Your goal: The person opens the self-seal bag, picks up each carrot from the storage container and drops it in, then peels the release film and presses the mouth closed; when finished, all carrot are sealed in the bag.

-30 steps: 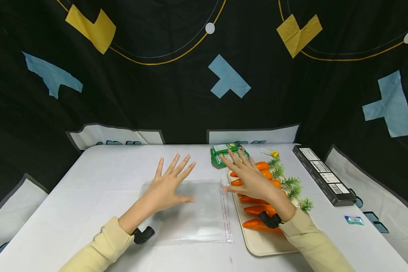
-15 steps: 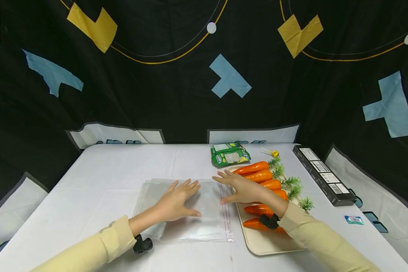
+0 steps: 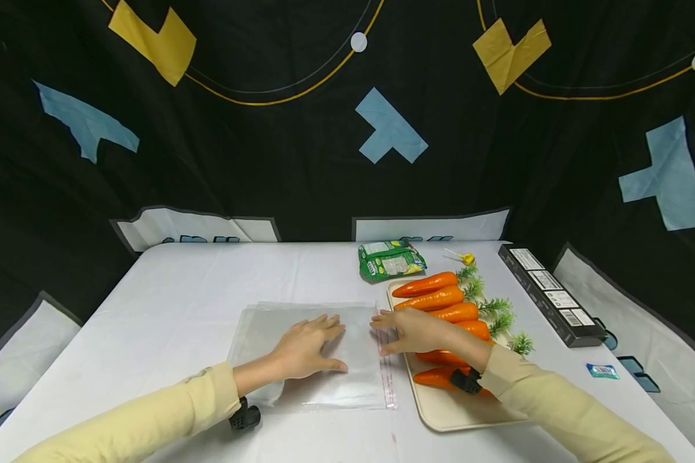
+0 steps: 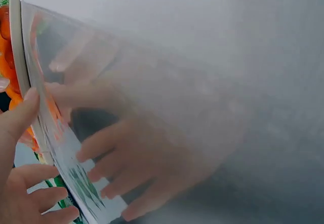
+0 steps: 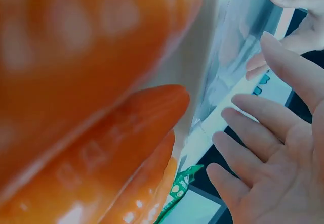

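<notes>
Clear plastic bags lie flat on the table, the right edge marked by a pinkish double strip. Over their middle is my left hand, fingers spread and straight; whether it touches the plastic I cannot tell. In the left wrist view, the left hand shows at the left, its reflection on the shiny plastic. My right hand hovers by the strip edge and the tray, fingers extended, holding nothing. In the right wrist view, the right hand is beside orange carrots. Its forearm partly hides the carrots on the tray.
A beige tray bears several carrots with green tops. Behind it lie a green packet and a yellow lollipop-like item. Farther right are a long black box and a small blue-white sachet.
Both hands have come down and closer toward the person, over the bags and the tray edge. Their fingers were spread wide and raised a second ago. Bags and carrots stay put.
</notes>
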A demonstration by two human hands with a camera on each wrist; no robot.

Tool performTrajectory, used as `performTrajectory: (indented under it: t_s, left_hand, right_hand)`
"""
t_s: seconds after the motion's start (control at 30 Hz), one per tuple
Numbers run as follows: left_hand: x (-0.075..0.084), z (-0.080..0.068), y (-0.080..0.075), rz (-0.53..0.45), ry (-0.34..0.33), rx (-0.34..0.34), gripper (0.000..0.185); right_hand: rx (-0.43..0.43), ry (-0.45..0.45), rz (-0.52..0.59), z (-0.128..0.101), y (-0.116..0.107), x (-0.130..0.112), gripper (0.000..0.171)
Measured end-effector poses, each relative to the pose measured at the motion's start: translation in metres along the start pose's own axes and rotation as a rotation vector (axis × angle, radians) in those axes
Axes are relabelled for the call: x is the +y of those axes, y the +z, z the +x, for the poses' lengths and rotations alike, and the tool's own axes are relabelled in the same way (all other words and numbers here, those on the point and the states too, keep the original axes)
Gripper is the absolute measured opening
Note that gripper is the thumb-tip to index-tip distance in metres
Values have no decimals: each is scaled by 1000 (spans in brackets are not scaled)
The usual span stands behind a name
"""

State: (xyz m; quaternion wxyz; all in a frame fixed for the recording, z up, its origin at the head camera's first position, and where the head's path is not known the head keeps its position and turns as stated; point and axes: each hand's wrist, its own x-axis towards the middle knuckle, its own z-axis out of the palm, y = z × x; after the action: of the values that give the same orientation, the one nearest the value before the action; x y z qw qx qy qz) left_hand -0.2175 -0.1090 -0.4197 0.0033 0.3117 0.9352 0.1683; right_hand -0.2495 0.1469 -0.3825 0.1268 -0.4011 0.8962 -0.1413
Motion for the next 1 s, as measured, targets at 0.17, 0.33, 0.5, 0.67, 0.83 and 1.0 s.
performTrajectory:
  t_s: [0.17, 0.33, 0.5, 0.67, 0.83, 1.0]
  left_hand:
    - [0, 0, 1, 27, 36, -37, 72]
    - [1, 0, 2, 16, 33, -49, 69]
    - [0, 0, 2, 8, 27, -38, 66]
    - [1, -1, 1, -3, 33, -13, 60]
    - [0, -3, 2, -33, 56, 43, 46]
    - [-2, -3, 4, -58, 47, 91, 35]
  right_hand:
    - [-58, 9, -28, -2, 0, 1, 50]
    - [-94, -6, -55, -3, 1, 1, 50]
    - [-99, -31, -68, -3, 1, 2, 50]
    - [-91, -43, -55, -4, 1, 2, 48]
    - [-54, -95, -45, -3, 3, 0, 42]
    - [48, -117, 11, 2, 8, 2, 29]
